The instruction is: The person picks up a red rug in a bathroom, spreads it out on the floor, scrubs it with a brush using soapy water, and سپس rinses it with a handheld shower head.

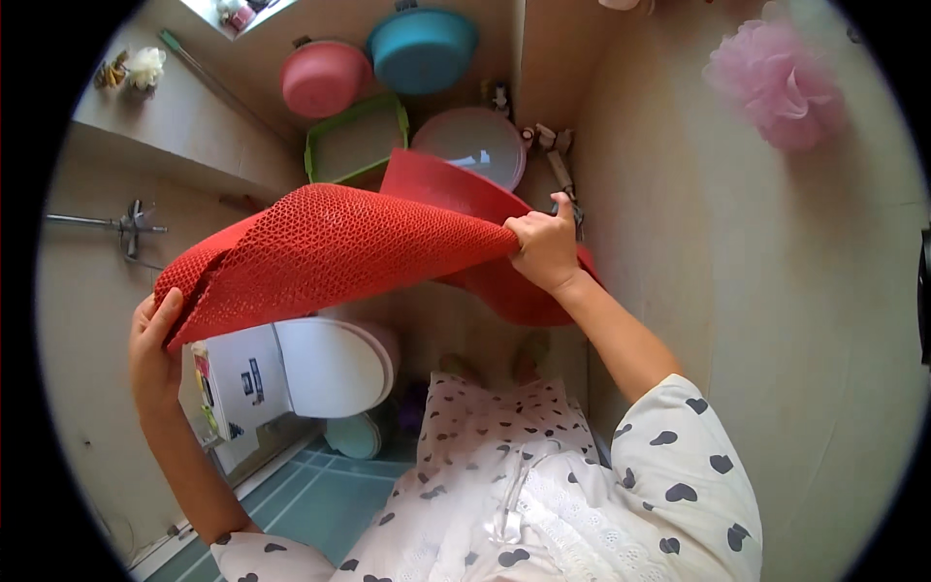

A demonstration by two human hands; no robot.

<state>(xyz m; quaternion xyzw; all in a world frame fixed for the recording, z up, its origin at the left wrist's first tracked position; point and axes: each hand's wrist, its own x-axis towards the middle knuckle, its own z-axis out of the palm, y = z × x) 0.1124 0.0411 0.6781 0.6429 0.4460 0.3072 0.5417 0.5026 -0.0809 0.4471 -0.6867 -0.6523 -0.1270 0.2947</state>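
Note:
A red mesh mat stretches between my two hands, raised in front of me and partly rolled or folded along its length. On the left, my left hand grips its end, with the thumb over the mesh. My right hand is closed round a bunched part, its thumb pointing up. Past that grip, a smooth-looking red part hangs down behind my right hand and wrist. Another smooth red stretch rises behind the mesh; the mat hides where these parts join.
Below the mat stands a white toilet with a closed lid. A pink basin, a blue basin and a green-rimmed tray are at the far wall. A mixer tap is on the left; a pink bath puff hangs right.

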